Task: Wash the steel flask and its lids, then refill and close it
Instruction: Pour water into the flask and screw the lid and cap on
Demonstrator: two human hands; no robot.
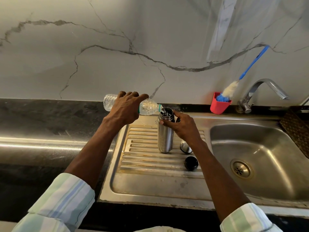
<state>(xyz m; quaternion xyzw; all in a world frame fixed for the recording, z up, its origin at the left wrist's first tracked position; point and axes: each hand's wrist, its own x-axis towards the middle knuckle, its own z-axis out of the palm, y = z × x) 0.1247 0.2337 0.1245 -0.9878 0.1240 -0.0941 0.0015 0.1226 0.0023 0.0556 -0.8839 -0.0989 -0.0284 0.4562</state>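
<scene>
The steel flask (165,136) stands upright and uncapped on the ribbed drainboard (143,158). My right hand (181,125) grips it just below its open mouth. My left hand (126,108) holds a clear plastic water bottle (147,107) tipped on its side, its neck at the flask's mouth, and water runs into the flask. A steel cup lid (185,147) lies on the drainboard right of the flask, partly hidden by my right wrist. A black inner lid (191,163) sits nearer to me.
The steel sink basin (260,148) with its drain lies to the right, a tap (265,91) behind it. A red cup (219,104) holds a blue-handled bottle brush (234,86) against the marble wall. A woven basket (297,129) sits at the far right. Dark countertop (50,124) spreads left.
</scene>
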